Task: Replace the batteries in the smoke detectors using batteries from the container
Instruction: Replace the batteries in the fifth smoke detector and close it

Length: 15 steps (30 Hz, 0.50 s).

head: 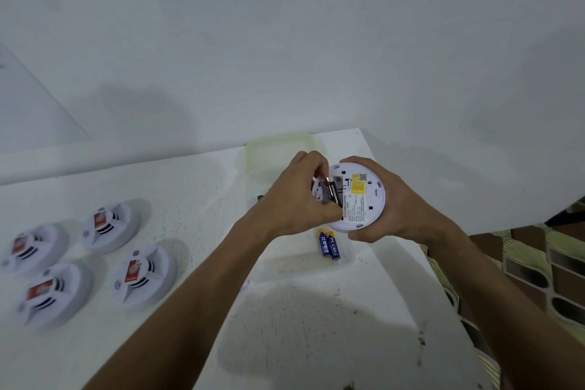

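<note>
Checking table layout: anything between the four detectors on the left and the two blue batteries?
Head view: only the left forearm crosses above bare white table between the four detectors and blue batteries.

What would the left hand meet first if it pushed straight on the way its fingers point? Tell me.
The dark battery it pinches would press into the open compartment of the smoke detector held by the right hand. The left hand is already at it; depth is unclear.
</note>
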{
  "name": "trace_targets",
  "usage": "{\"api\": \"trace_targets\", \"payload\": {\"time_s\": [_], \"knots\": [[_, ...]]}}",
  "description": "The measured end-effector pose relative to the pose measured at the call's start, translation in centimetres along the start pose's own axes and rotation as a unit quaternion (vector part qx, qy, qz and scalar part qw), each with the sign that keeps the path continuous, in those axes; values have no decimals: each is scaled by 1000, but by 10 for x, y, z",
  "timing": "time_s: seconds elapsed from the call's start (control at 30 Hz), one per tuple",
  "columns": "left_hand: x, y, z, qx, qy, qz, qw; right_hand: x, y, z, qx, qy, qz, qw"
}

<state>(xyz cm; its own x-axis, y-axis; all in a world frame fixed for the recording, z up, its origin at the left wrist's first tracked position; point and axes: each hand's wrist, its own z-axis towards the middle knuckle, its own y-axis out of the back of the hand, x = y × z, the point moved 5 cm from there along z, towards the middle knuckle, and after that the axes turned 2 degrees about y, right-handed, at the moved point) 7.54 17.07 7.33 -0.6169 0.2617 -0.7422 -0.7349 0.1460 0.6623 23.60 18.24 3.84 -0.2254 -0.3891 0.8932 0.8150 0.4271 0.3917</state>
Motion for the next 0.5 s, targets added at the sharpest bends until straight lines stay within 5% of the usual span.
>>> {"api": "trace_targets", "payload": {"time_s": [0.37,0.5], "knots": [[-4,5,0,-120,-54,-15,991,4,-4,6,-11,13,-10,1000],[8,19,4,-185,10,-139,973,-7,5,2,-17,-7,2,1000]]}}
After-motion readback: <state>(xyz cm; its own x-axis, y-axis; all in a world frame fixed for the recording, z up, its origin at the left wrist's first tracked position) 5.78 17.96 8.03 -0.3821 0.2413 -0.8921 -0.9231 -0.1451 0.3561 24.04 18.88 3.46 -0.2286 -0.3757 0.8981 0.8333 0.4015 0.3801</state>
